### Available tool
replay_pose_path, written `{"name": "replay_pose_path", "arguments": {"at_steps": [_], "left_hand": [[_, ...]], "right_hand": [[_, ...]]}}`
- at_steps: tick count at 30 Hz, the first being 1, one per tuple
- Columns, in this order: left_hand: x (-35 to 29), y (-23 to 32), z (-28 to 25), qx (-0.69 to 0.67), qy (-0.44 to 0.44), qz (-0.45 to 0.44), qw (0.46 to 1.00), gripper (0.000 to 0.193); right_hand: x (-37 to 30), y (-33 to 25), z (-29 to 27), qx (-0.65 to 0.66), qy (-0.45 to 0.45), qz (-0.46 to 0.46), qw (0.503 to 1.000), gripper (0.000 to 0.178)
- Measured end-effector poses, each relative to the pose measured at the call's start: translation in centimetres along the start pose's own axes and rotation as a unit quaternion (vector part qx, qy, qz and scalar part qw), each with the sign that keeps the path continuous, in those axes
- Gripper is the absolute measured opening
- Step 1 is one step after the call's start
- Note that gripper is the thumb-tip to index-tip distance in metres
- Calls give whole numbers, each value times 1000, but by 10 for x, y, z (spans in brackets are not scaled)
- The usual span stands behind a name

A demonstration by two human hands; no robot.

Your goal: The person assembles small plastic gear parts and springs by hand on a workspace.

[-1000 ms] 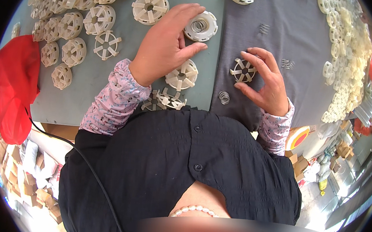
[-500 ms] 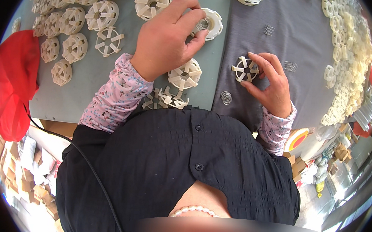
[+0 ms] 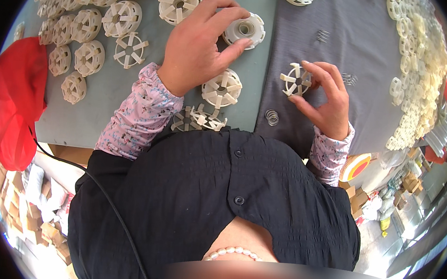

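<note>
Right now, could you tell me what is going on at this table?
A person in a dark shirt with pink floral cuffs is handling small cream plastic spoked wheels. The left hand grips a round cream plastic disc with a hollow centre on the green mat. The right hand holds a cream spoked wheel at its fingertips above the grey cloth, where small metal springs lie loose. More cream wheels are spread over the mat on the left.

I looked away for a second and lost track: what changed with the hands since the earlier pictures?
The left hand closed its thumb and fingers on the round white disc, where a second ago it lay flat beside it. The right hand has kept hold of its spoked white wheel, shifting only slightly. The wheels on the grey-green mat stayed put.
</note>
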State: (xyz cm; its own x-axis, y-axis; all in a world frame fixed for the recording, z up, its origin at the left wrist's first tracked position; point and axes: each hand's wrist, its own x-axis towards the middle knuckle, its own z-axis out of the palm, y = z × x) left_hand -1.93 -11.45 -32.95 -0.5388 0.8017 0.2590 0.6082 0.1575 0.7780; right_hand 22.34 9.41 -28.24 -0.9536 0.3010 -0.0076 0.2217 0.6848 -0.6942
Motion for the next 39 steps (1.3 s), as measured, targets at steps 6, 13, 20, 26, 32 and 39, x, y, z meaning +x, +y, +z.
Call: {"name": "replay_pose_path", "arguments": {"at_steps": [6, 13, 20, 26, 32, 39], "left_hand": [[-3, 13, -14, -59, 58, 46, 996, 30], [-18, 9, -6, -228, 120, -157, 953, 34], [-26, 5, 2, -218, 27, -169, 961, 57], [-22, 1, 7, -219, 30, -174, 960, 56], [-20, 11, 2, -209, -10, -156, 965, 60], [-21, -17, -21, -86, -3, -113, 990, 58]], "right_hand": [[12, -16, 2, 18, 68, -52, 996, 69], [59, -32, 11, 19, 61, -98, 993, 64], [111, -34, 25, -26, -35, -172, 984, 57], [121, -24, 33, -29, -77, -147, 986, 60], [96, -13, 57, -3, -3, -151, 989, 63], [61, -39, 36, 5, -5, -135, 991, 43]]}}
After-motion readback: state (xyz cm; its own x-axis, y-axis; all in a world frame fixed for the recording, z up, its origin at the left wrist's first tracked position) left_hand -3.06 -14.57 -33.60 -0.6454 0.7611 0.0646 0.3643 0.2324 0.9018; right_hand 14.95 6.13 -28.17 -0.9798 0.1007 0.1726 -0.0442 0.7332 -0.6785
